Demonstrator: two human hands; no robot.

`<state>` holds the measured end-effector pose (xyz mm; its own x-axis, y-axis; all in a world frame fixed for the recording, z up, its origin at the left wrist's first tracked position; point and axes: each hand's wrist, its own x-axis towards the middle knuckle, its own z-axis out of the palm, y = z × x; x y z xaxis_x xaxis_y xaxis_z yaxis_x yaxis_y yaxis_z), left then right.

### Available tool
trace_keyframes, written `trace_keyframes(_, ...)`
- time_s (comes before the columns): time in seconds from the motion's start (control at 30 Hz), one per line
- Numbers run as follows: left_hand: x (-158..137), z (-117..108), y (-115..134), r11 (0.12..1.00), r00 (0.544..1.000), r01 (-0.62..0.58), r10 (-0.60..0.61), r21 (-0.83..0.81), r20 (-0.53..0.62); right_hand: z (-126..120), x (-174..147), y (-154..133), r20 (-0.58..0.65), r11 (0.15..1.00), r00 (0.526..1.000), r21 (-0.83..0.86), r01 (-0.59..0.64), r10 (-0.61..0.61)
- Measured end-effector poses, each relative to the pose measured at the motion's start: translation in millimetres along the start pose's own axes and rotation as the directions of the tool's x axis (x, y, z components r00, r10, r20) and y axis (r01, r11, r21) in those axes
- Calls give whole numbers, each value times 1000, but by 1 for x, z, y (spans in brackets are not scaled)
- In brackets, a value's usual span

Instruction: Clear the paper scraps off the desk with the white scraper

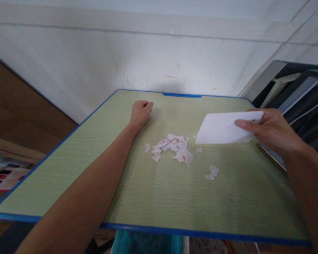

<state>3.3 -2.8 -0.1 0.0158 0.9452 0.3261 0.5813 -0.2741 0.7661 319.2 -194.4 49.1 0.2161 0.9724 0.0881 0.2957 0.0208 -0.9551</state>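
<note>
My left hand [141, 114] is closed in a loose fist and rests on the green table top, beyond a heap of torn paper scraps [175, 144]. Nothing shows in its fingers. On the right, my right hand [270, 127] grips a flat white card [225, 127] by its right end, thumb on top and the other fingers mostly hidden beneath. The card is held tilted above the table, to the right of the heap. A few loose scraps [214, 171] lie apart, nearer to me.
The table [148, 197] has a blue rim and stands against a white panelled wall [159, 60]. A flat dark-edged object [271, 158] lies partly under my right wrist. Grey and black panels [302, 88] lean at the right. A teal bin [148, 243] sits below the front edge.
</note>
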Motion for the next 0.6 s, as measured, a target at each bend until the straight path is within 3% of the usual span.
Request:
trace_keyframes(0.13,0,0,-1,1000,1000,-6,6,-10,-2,9,6,8,-95,999,995,27,32,-29)
trace_keyframes(0.4,-1,0,1,1000,1000,11,-11,-8,4,-4,3,6,65,994,993,44,-98,95)
trace_keyframes(0.6,-1,0,1,1000,1000,8,-8,-28,2,-5,2,1,111,992,988,55,-117,110)
